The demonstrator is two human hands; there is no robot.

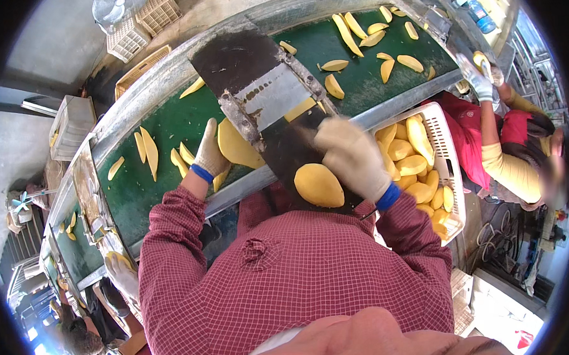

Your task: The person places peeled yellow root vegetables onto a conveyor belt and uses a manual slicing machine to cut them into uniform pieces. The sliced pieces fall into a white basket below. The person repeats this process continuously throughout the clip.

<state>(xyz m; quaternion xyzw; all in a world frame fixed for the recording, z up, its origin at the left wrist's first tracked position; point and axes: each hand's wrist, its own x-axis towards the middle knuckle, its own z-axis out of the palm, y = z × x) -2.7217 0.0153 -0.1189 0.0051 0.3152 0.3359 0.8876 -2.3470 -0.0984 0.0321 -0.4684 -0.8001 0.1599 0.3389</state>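
Note:
My left hand (pixel 211 151), in a pale glove with a blue wristband, is at the left side of a dark slicing board (pixel 283 144). It holds a large, flat mango slice (pixel 238 144), its fingers hidden beneath and its thumb raised. Gloved too, my right hand (pixel 352 158) is blurred over the board's right edge; whether it grips anything cannot be made out. Close below it, a peeled mango piece (pixel 319 185) lies on the board's near end. A metal plate (pixel 273 94) is set across the board, with a yellow strip of mango (pixel 300 110) along its near edge.
The board spans a green conveyor belt (pixel 361 79) scattered with mango slices. A white crate (pixel 437 123) of peeled mangoes stands at my right. A co-worker's gloved hands (pixel 480 74) hold fruit at far right; another gloved hand (pixel 119 275) shows at lower left.

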